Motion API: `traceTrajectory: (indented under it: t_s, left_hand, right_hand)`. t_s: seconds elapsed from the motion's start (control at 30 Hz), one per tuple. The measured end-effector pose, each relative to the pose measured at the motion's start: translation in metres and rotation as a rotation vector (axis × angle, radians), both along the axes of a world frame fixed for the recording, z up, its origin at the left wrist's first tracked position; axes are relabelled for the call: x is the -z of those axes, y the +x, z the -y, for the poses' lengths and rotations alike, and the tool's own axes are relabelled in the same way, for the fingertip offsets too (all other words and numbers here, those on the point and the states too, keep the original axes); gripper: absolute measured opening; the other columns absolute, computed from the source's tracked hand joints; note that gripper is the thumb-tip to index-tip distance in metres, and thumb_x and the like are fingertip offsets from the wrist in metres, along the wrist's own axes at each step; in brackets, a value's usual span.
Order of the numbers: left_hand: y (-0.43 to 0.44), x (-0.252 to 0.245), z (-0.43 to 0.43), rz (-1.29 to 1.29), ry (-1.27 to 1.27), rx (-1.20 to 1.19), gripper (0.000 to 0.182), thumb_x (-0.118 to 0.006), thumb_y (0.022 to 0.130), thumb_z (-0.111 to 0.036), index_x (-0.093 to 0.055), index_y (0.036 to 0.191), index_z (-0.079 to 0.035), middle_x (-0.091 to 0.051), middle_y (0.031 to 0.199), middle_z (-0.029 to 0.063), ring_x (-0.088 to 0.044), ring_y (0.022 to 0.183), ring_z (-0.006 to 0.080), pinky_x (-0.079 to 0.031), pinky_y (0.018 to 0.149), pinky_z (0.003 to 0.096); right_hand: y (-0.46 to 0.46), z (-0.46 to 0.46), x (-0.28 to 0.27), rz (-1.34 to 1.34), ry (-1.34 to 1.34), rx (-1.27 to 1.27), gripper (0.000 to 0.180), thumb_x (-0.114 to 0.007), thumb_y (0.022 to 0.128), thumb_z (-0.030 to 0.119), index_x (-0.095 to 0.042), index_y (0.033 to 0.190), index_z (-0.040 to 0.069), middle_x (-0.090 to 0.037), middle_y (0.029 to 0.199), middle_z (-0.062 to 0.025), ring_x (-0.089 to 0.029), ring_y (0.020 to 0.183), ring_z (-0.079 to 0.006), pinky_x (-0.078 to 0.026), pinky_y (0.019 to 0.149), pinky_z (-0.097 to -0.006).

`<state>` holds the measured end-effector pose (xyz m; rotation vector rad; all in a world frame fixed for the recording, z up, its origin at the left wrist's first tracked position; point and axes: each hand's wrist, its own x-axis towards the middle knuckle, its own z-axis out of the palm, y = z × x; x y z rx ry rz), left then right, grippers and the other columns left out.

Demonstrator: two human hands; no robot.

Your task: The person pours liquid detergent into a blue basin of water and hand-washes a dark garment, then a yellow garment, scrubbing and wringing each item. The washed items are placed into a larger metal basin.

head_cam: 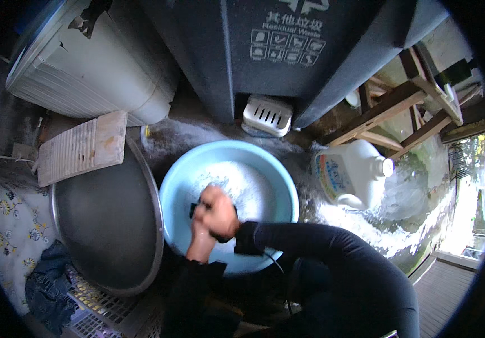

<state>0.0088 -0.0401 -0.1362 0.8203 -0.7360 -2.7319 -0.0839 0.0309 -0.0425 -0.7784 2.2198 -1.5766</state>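
My two hands are pressed together above a light blue plastic basin [285, 186] that holds sudsy water [242, 181]. My right hand [221, 211], coming from the black sleeve on the right, lies over my left hand [201, 243]. Between them they grip a small dark item [224, 239], probably cloth; bits of it show at the edges of the fists. Motion blur and the fingers hide most of it. Wet skin shows on the left wrist.
Left of the basin stands a large metal tub [111, 224] with a washboard [84, 148] across its rim. A white detergent jug [352, 173] is at the right. Behind are a slotted soap dish [268, 114], a grey waste bin [263, 80], a pale bin [90, 72] and a wooden frame [377, 110].
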Motion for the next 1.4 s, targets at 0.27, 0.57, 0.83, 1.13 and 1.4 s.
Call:
traceTrajectory:
  t_s: [0.27,0.57,0.83,1.13,1.4]
  left_hand:
    - [0.007,-0.026,0.014,0.418,-0.229,0.066,0.05,-0.061,0.096,-0.034,-0.049,0.131,0.0,-0.056,0.121,0.0124,-0.055,0.112,0.0244,-0.046,0.096,0.0354]
    - [0.004,-0.059,-0.016,0.743,-1.8,1.245,0.107,-0.088,0.063,-0.031,-0.027,0.151,-0.021,-0.013,0.154,0.029,-0.039,0.122,0.0527,-0.046,0.092,0.0581]
    - [0.009,-0.028,0.026,0.364,-0.304,0.29,0.045,-0.055,0.081,-0.019,-0.06,0.122,-0.001,-0.064,0.109,0.0073,-0.061,0.099,0.0212,-0.048,0.089,0.0328]
    - [0.0,-0.071,0.03,-0.003,0.119,0.103,0.058,-0.039,0.102,-0.049,-0.046,0.143,-0.008,-0.053,0.139,0.009,-0.049,0.128,0.0244,-0.037,0.11,0.0377]
    - [-0.018,-0.101,0.027,0.232,0.108,-0.036,0.062,-0.051,0.098,-0.051,-0.049,0.143,-0.008,-0.052,0.14,0.0087,-0.05,0.127,0.0253,-0.038,0.106,0.0389]
  right_hand:
    - [-0.033,-0.004,0.029,-0.138,0.115,-0.029,0.023,-0.066,0.076,0.02,-0.059,0.086,0.0,-0.058,0.094,-0.0178,-0.054,0.096,-0.0377,-0.046,0.083,-0.0485]
    - [0.004,-0.07,0.078,-0.052,0.727,-0.168,0.074,-0.054,0.093,0.054,-0.037,0.145,0.004,-0.033,0.143,-0.0279,-0.046,0.122,-0.0448,-0.038,0.105,-0.0571]
    - [-0.047,-0.016,0.054,1.206,-0.078,0.119,0.053,-0.071,0.077,0.029,-0.06,0.118,-0.002,-0.067,0.102,-0.0158,-0.066,0.096,-0.0268,-0.054,0.084,-0.0377]
    - [0.013,-0.002,-0.006,-0.197,-0.174,-0.144,0.034,-0.069,0.071,0.011,-0.055,0.101,0.004,-0.05,0.114,-0.0199,-0.047,0.106,-0.0417,-0.042,0.093,-0.0478]
    - [-0.019,0.004,-0.006,0.129,-0.288,-0.053,0.054,-0.064,0.071,0.005,-0.046,0.121,0.0,-0.046,0.123,-0.024,-0.049,0.115,-0.0447,-0.042,0.1,-0.0467]
